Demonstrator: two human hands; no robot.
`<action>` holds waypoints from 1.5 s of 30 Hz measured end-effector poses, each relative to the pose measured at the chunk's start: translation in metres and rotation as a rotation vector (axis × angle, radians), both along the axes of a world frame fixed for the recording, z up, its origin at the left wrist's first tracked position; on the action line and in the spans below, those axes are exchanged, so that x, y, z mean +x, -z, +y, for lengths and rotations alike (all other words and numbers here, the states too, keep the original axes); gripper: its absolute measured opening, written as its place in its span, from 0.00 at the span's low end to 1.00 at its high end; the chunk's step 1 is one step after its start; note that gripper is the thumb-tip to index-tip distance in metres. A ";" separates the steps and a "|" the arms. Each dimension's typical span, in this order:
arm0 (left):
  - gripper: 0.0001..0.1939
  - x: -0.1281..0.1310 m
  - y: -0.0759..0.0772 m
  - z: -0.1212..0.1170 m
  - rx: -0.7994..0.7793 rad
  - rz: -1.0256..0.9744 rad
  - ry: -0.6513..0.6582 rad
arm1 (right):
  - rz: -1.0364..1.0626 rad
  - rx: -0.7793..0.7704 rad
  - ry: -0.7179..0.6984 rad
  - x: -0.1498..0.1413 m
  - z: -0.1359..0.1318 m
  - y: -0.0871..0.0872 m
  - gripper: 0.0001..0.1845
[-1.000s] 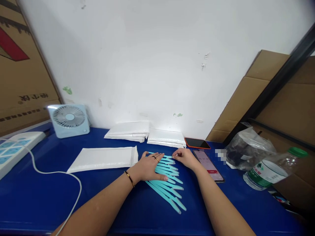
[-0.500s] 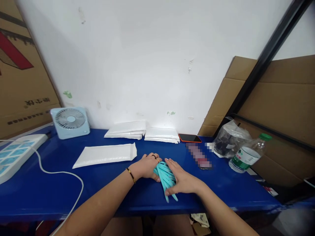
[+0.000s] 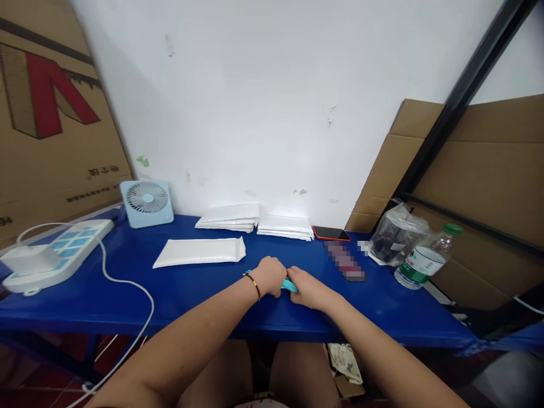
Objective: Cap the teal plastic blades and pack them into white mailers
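Observation:
My left hand (image 3: 272, 276) and my right hand (image 3: 309, 287) are closed side by side around a bundle of slim turquoise sticks (image 3: 289, 284), just above or on the blue table. A short stretch of the bundle shows between the two fists, and a few tips poke out behind my left wrist. Most of the bundle is hidden by my fingers, so its exact kind cannot be told. Beyond my left hand, a white padded mailer (image 3: 199, 251) lies flat with its flap end to the right.
Stacked white mailers (image 3: 229, 218) and a second stack (image 3: 284, 226) lie against the wall beside a phone (image 3: 331, 233). A light-blue fan (image 3: 147, 204) and a power strip (image 3: 70, 255) with a trailing white cable stand left. A water bottle (image 3: 425, 260) and bagged cup (image 3: 395, 238) stand right.
My hands, earlier spread over the fanned-out turquoise sticks, have closed around them. The bundle has turned from pointing toward me to lying crosswise. The view has shifted left.

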State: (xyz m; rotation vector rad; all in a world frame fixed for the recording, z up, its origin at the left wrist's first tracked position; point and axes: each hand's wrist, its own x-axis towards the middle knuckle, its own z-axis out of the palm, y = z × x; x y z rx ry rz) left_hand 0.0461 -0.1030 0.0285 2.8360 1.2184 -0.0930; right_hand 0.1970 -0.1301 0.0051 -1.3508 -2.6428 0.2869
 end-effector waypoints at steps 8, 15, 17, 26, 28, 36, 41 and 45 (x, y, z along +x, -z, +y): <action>0.14 0.003 0.007 0.001 -0.017 -0.439 -0.203 | -0.091 0.206 0.118 0.010 0.008 -0.085 0.21; 0.10 0.028 0.016 0.006 -0.355 -1.069 -0.234 | 0.149 0.224 0.093 -0.017 0.016 -0.118 0.17; 0.09 0.026 0.022 0.007 -0.412 -1.031 -0.240 | 0.137 0.179 0.063 -0.020 0.017 -0.103 0.18; 0.09 0.021 0.007 0.004 -0.722 -1.105 -0.263 | 0.892 -0.286 0.095 0.011 0.022 -0.073 0.41; 0.09 0.027 0.004 -0.002 -1.014 -1.105 -0.177 | 1.027 -0.534 0.013 0.000 0.020 -0.063 0.31; 0.28 -0.041 -0.013 0.002 -0.543 -0.906 -0.091 | 1.418 -0.446 0.134 -0.005 0.029 -0.060 0.14; 0.24 -0.121 -0.001 0.027 0.081 -0.443 -0.632 | 1.029 -0.241 0.214 0.004 0.051 -0.059 0.10; 0.33 -0.127 0.020 0.034 -0.042 -0.195 -0.661 | 0.523 0.031 0.167 -0.023 0.062 -0.044 0.08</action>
